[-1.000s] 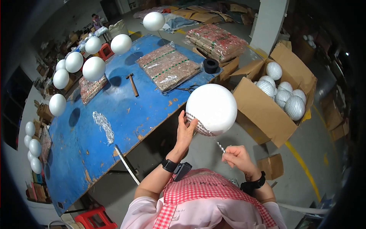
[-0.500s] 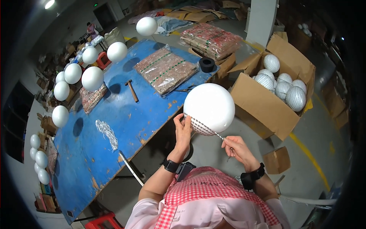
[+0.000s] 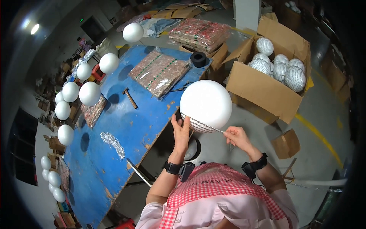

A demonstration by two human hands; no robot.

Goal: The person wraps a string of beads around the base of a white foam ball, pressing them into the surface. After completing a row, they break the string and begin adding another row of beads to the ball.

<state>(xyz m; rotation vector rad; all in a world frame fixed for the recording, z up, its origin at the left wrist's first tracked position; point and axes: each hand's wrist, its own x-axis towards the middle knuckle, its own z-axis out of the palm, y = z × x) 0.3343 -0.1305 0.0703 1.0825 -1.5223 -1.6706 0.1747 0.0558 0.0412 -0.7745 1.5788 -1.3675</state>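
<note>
A large white ball is in front of me, just off the table's edge. Rows of silvery beads wrap its lower part, while the upper surface is bare. My left hand grips the ball's lower left side, thumb and fingers against the beaded rows. To the right, my right hand pinches the bead strand, which runs taut from the ball to my fingertips. A short tail of it dangles below that hand. What supports the ball from beneath is hidden.
On the blue table lie a hammer, a pile of silvery strands, a plastic-wrapped pack and a black tape roll. Several white balls stand along its far left side. A carton at right holds beaded balls.
The view has turned slightly. My right hand has risen a little relative to the ball, and the taut strand runs at a flatter slant. My left hand keeps its place on the ball.
</note>
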